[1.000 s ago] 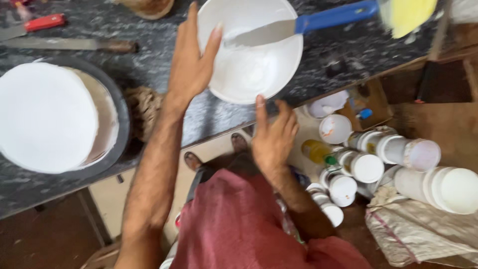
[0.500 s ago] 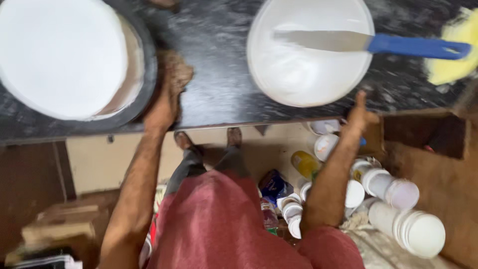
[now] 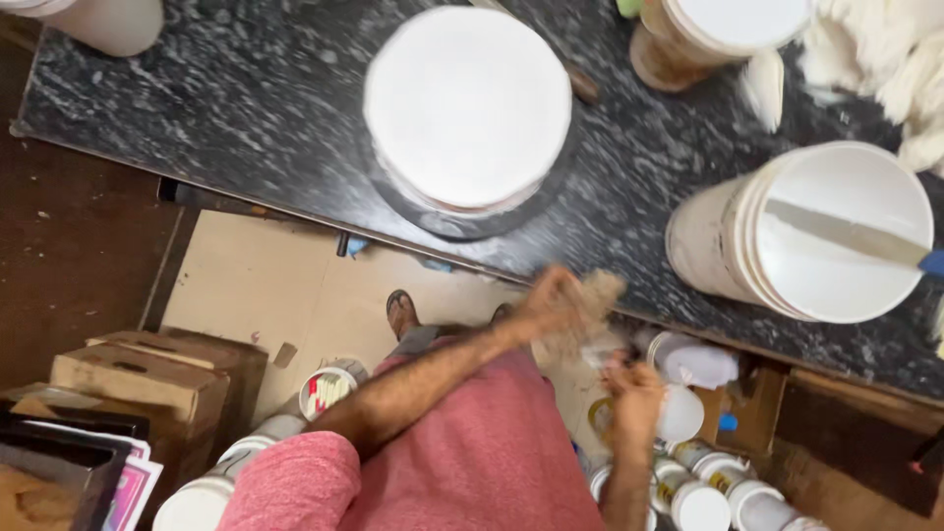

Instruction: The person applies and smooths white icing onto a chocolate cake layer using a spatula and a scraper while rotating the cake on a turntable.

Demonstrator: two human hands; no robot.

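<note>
1. Both hands have left the counter edge since the earlier frame and now meet below it, over the person's lap; the view has also swung, so the white-topped cake sits near the top middle instead of at the left.
2. The left hand is closed around a brownish rag, both blurred with motion, just under the edge of the dark speckled counter.
3. The right hand is just below the rag, fingers curled; blur hides whether it grips anything.
4. Behind the hands, floor-level tubs with white lids crowd together, some stacked; their contents are hidden by the lids.
5. On the counter to the right stands a white bucket, open, holding white cream; a palette knife lies across its mouth, its blue handle at the frame's edge.
6. The round cake, coated smooth in white, rests on a dark turntable, well apart from the hands.
7. At the top right stands a brown-sided tub filled with something white, and beside it lies a heap of pale cloth.
8. A white container shows at the top left corner.
9. On the floor to the left stand cardboard boxes, and a lidded tub with a printed label sits by the person's red-clothed knee.
</note>
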